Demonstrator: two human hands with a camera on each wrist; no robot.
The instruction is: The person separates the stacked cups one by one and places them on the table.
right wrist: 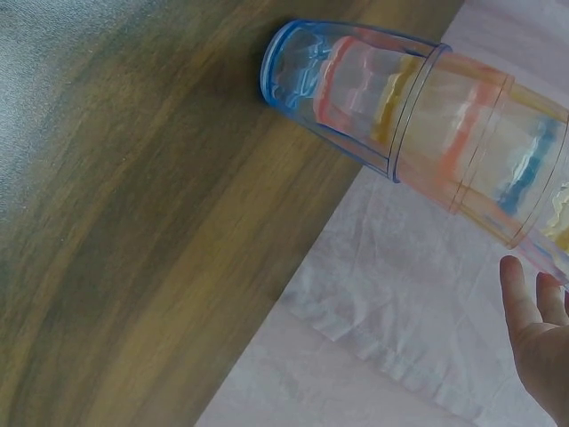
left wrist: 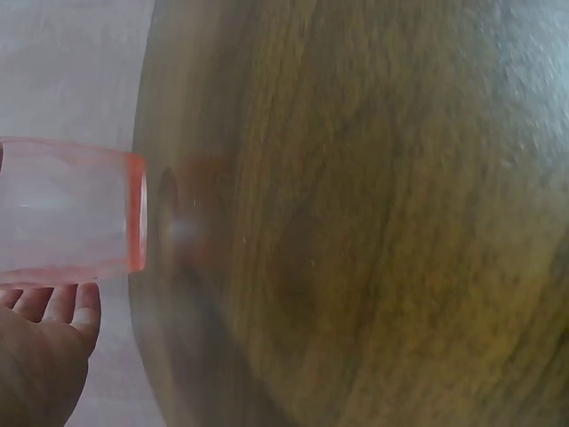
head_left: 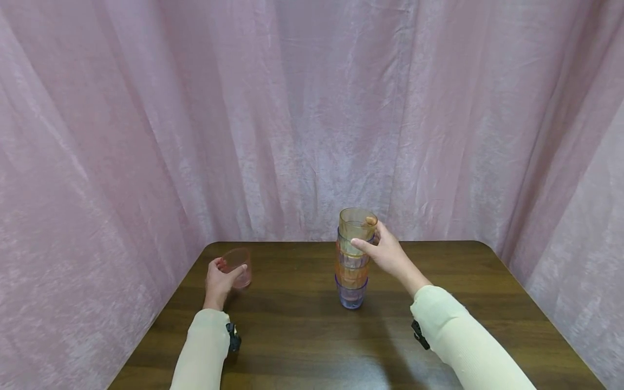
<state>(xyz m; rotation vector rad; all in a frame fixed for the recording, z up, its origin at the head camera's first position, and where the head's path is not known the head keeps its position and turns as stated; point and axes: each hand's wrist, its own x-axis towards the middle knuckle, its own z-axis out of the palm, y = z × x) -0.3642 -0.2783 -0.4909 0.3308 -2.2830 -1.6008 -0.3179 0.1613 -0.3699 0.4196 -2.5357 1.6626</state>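
My left hand (head_left: 218,281) holds a clear pink cup (head_left: 239,273) at the table's left side, thumb on the near face and fingers round the far side. In the left wrist view the pink cup (left wrist: 67,209) shows its red-tinted base close over the wood, with a reflection beneath. A tall stack of clear coloured cups (head_left: 352,276) stands upright right of centre: blue-purple at the bottom, then orange, yellow and purple tints, with a yellow cup (head_left: 358,219) on top. My right hand (head_left: 387,253) grips the stack's upper part from the right, thumb in front and fingers behind.
The dark wooden table (head_left: 292,336) has rounded far corners. Pink velvet curtains (head_left: 312,119) hang behind it and along both sides. A small black device (head_left: 233,337) sits at the left wrist, and another black device (head_left: 420,335) at the right wrist.
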